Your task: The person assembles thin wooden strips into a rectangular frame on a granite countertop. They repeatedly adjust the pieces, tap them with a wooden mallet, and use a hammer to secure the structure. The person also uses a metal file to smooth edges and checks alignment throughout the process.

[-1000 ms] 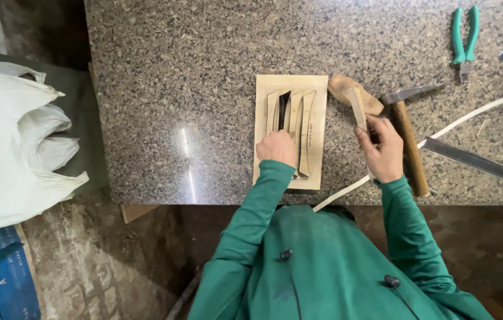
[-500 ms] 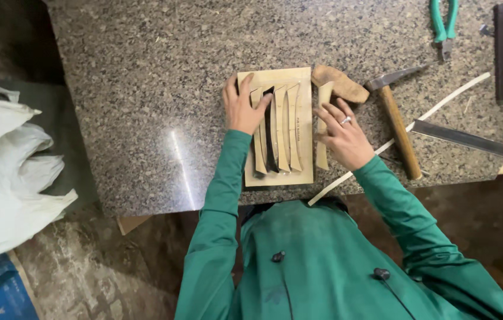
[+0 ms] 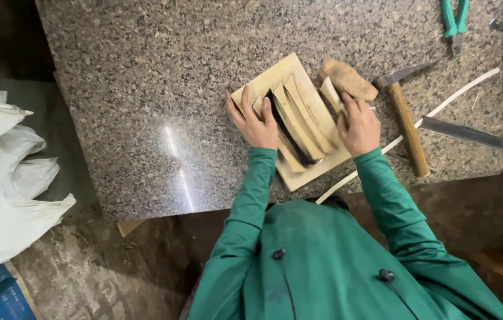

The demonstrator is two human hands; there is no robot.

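Left hand and right hand lie open on wooden block atop speckled granite counter

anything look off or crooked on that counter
The tan board lies turned at a slant to the counter edge, its near corner almost at the rim. Both hands, left and right, press on it.

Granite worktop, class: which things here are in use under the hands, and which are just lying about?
In hand:
left hand on wooden board
right hand on the board's far side
curved wood strips standing on the board

Lying about:
hammer
green pliers
wooden block
flat blade
thin white strip
white bag
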